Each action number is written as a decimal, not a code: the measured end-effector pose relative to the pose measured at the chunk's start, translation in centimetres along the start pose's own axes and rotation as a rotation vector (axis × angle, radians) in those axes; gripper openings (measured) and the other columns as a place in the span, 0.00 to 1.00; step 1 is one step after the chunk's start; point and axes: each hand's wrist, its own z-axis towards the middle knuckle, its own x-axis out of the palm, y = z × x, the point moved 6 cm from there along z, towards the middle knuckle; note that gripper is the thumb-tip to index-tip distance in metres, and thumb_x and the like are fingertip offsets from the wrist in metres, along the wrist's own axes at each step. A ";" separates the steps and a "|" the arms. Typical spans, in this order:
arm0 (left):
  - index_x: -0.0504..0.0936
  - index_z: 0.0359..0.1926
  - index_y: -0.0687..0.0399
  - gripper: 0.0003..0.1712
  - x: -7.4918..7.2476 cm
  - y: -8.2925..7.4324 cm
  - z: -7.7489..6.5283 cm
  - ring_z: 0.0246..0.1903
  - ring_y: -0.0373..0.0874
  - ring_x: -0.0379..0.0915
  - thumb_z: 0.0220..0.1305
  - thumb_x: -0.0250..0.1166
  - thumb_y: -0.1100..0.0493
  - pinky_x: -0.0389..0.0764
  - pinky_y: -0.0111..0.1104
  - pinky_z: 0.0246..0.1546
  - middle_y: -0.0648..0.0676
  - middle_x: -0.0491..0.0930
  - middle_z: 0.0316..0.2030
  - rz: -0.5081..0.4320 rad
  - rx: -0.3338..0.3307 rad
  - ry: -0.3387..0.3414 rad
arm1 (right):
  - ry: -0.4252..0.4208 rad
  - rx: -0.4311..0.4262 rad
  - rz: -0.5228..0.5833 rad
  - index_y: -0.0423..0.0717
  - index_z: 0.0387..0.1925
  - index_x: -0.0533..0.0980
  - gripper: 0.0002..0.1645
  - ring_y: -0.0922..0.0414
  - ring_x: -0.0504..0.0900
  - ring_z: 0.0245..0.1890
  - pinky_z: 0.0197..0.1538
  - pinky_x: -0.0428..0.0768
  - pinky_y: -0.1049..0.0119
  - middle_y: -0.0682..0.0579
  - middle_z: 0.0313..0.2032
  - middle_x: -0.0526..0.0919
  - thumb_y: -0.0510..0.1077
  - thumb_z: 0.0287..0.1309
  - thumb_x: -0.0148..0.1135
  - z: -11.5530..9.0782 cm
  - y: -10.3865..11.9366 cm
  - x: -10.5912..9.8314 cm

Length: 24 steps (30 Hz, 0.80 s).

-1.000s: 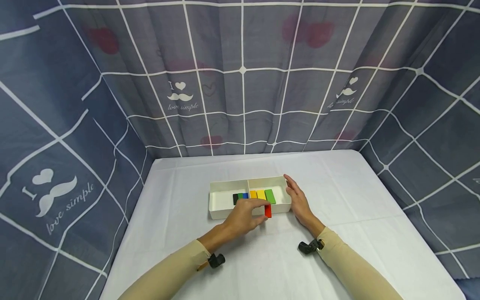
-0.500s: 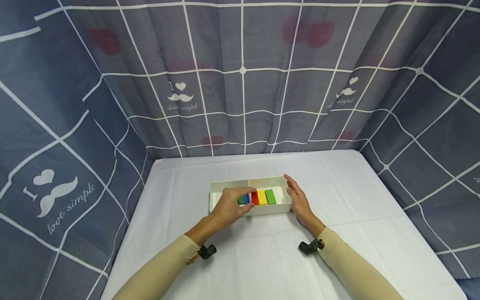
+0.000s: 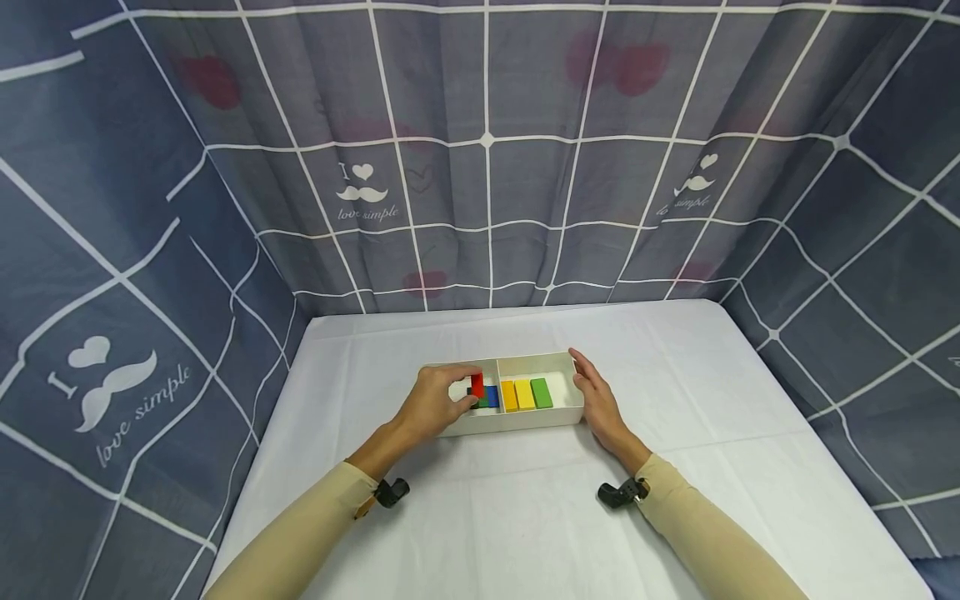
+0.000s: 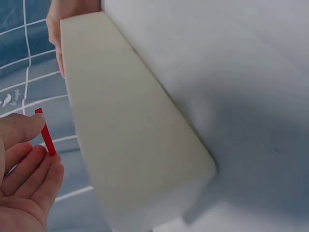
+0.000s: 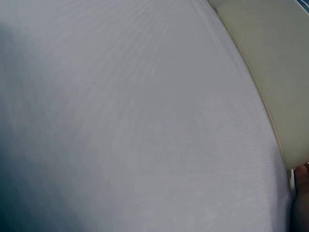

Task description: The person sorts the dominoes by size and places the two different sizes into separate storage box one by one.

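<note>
Between thumb and fingertips, my left hand (image 3: 429,402) pinches a thin red block (image 3: 477,384) over the left compartment of a white divided box (image 3: 517,422). The left wrist view shows the red block (image 4: 47,135) held at its two ends, above the box's side wall (image 4: 120,111). Below it, in the left compartment, lie a blue block (image 3: 492,397) and a partly covered green one (image 3: 483,402). Two yellow blocks (image 3: 524,395) and a green block (image 3: 541,393) lie side by side in the right compartment. My right hand (image 3: 598,407) rests against the box's right end, fingers extended.
A white cloth (image 3: 525,517) covers the table under the box. Dark grid-patterned curtains (image 3: 517,183) stand behind the table and on both sides. In the right wrist view, the box wall (image 5: 275,72) fills the upper right.
My left hand has carried the red block leftward, from in front of the box, past the right compartment and the divider, to over the left compartment. The right hand stays put.
</note>
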 end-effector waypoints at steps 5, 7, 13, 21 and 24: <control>0.88 0.63 0.63 0.29 -0.4 1.3 -0.2 0.60 0.56 0.88 0.60 0.82 0.69 0.87 0.48 0.64 0.59 0.90 0.60 0.029 -0.030 0.014 | -0.001 0.002 0.005 0.57 0.87 0.61 0.32 0.42 0.52 0.88 0.88 0.49 0.40 0.44 0.86 0.58 0.46 0.88 0.44 0.0 0.0 0.0; 0.88 0.63 0.63 0.29 -0.4 1.7 -0.3 0.61 0.56 0.88 0.60 0.82 0.69 0.87 0.49 0.64 0.59 0.89 0.60 0.036 -0.042 0.028 | -0.002 0.005 0.005 0.57 0.87 0.61 0.32 0.42 0.52 0.88 0.88 0.49 0.39 0.43 0.86 0.58 0.46 0.88 0.44 0.0 0.1 0.0; 0.87 0.64 0.65 0.30 -0.5 2.6 -0.3 0.63 0.58 0.86 0.60 0.81 0.70 0.86 0.51 0.65 0.60 0.89 0.61 0.045 -0.064 0.056 | -0.001 0.007 0.015 0.57 0.87 0.61 0.32 0.42 0.52 0.88 0.88 0.49 0.40 0.43 0.86 0.59 0.46 0.88 0.44 0.0 0.0 0.1; 0.88 0.62 0.67 0.28 -0.3 3.5 -0.2 0.63 0.60 0.86 0.59 0.80 0.72 0.85 0.52 0.66 0.62 0.89 0.59 0.084 -0.055 0.066 | 0.002 0.002 0.026 0.55 0.87 0.60 0.32 0.43 0.53 0.88 0.88 0.49 0.40 0.44 0.86 0.59 0.45 0.88 0.44 0.2 -0.2 0.1; 0.87 0.62 0.67 0.28 0.0 3.7 -0.2 0.63 0.60 0.85 0.60 0.80 0.72 0.85 0.52 0.66 0.62 0.89 0.60 0.103 -0.063 0.086 | 0.002 0.000 0.026 0.55 0.87 0.61 0.32 0.42 0.53 0.88 0.88 0.49 0.40 0.44 0.86 0.59 0.45 0.88 0.44 0.1 -0.1 0.1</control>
